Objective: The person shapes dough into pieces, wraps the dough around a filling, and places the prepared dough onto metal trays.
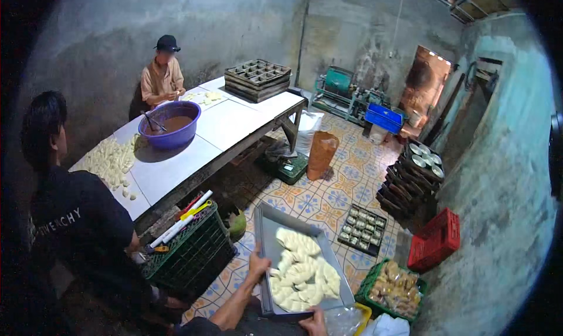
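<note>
A grey rectangular tray is held in front of me, tilted, with several pale braided-looking dough pieces heaped in it. My left hand is closed round its left rim. At the near edge, my right hand grips the tray by its lower right part; some of those fingers are hidden beneath it. Just right of that hand lies a clear plastic bag.
On the left, a white-topped table bears a purple basin, dough pieces and stacked moulds. Two people stand by it. A green crate, a filled mould tray, a bread crate and a red crate surround me.
</note>
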Tool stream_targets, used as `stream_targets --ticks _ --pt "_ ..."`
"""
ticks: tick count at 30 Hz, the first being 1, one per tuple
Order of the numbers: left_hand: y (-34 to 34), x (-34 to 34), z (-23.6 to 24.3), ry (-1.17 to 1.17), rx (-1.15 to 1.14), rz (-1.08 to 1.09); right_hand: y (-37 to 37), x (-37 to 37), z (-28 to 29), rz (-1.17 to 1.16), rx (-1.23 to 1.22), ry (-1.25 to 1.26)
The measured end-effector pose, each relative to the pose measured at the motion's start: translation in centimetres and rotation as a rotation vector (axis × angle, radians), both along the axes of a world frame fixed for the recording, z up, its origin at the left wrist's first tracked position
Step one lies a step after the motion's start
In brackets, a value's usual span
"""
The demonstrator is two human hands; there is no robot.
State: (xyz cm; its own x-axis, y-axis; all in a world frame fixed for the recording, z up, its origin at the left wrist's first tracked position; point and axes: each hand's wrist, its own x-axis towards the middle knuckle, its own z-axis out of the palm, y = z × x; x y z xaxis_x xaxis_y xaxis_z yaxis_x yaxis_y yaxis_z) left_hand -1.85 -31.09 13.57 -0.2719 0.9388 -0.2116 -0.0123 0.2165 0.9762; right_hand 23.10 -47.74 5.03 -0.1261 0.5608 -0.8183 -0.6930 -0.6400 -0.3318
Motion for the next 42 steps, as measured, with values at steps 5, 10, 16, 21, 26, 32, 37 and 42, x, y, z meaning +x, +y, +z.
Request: stream_targets --ticks 5,10,16,21,26,32,37,42 --pt "7.0 -4.2 2.7 -0.053 0.290 0.168 14.8 -0.2 -0.3 0.037 0.053 0.044" --pt "18.1 -8.5 3.1 -0.149 0.337 0.355 30.5 -3.1 1.7 0.158 0.096 -0.095" --pt "34.1 -16.6 2.5 -0.164 0.492 0.489 51.0 -11.8 7.7 0.285 0.359 -0.061" --pt "41.2 -19.1 2.4 -0.281 0.266 0.545 59.3 -15.7 9.7 0.314 0.323 -0.230" --pt "42.4 -19.6 1.4 0.371 0.083 0.527 66.7 -20.1 5.6 0.500 0.354 -0.386" --pt "44.4 -17.9 -1.5 0.599 -0.103 0.618 73.5 -20.1 2.8 0.980 0.416 -0.178" --pt "45.9 -17.2 0.2 0.779 -0.130 0.747 80.6 -14.8 5.7 1.476 0.781 -0.218" --pt "46.5 -17.7 1.3 0.662 -0.224 0.759 88.0 -12.8 5.6 0.927 0.073 -0.016"
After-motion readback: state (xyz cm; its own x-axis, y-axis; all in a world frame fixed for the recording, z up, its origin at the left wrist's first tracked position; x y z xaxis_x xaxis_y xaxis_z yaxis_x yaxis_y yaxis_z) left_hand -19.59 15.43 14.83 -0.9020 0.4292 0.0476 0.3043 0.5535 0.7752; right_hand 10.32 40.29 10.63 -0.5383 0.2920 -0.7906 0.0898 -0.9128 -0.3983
